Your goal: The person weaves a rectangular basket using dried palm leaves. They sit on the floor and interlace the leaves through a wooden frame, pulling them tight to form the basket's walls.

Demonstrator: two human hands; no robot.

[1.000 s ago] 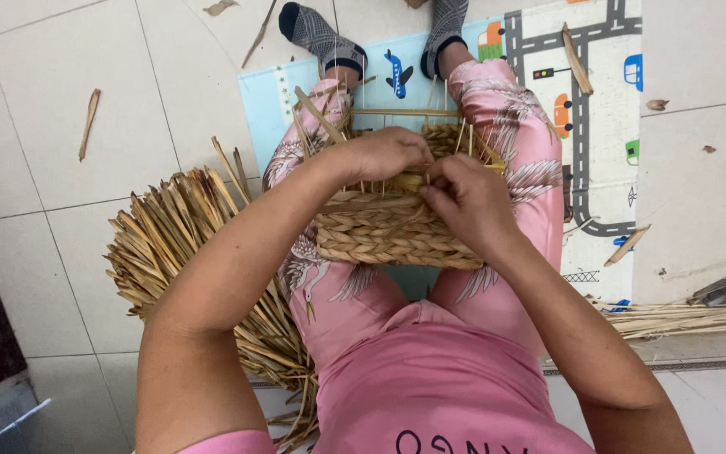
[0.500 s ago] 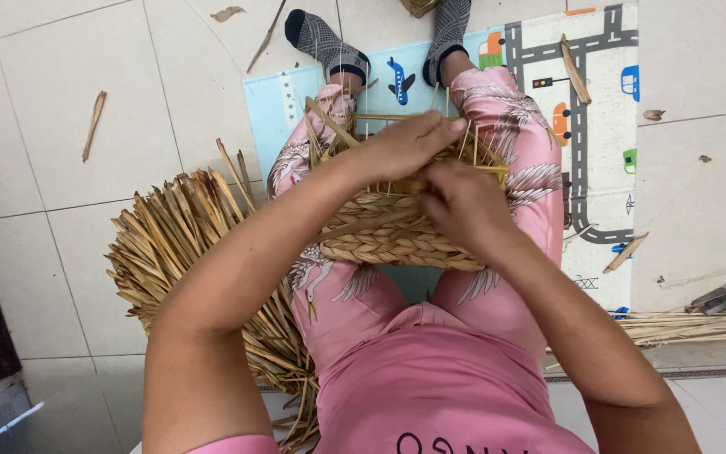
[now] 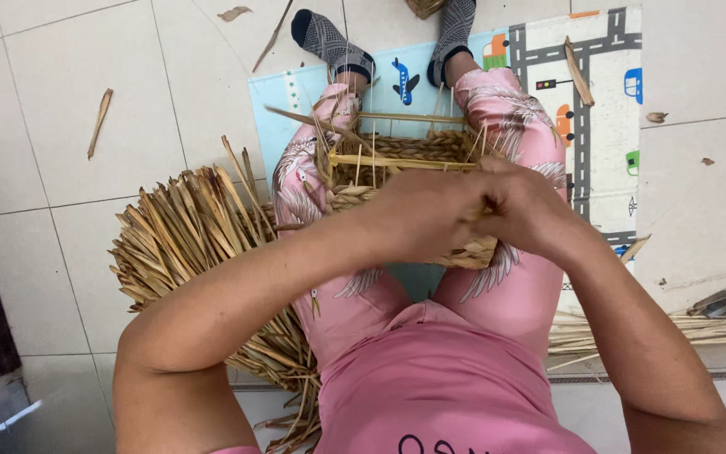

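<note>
Woven straw makes up the basket [image 3: 397, 181], a boxy, half-built thing with coarse plaited walls and thin upright stakes poking from its rim, resting on the person's lap between knees in pink patterned trousers. Across its open top lies a flat, pale strip of reed [image 3: 401, 162], stiff and straight. At 9 o'clock from the basket a big fan-shaped bundle of dry leaves [image 3: 186, 244] spreads over the floor [image 3: 60, 134], brittle, golden and ragged at the ends.

That floor is glossy pale tile with dark grout lines, scattered with loose straw scraps. Under the legs sits a soft play mat [image 3: 590, 126] printed with grey roads and small vehicles. More long stalks [image 3: 682, 329] lie at 3 o'clock low down, with a small metal tool [image 3: 720, 303] on top of them.

Both hands meet at the basket's near wall, at 6 o'clock of its opening. The left hand [image 3: 430, 214] is curled closed against the weave, and the right hand [image 3: 527, 206] is closed too, fingers pinching the straw where the two hands touch. Exactly which strand each one grips is hidden by the knuckles.
</note>
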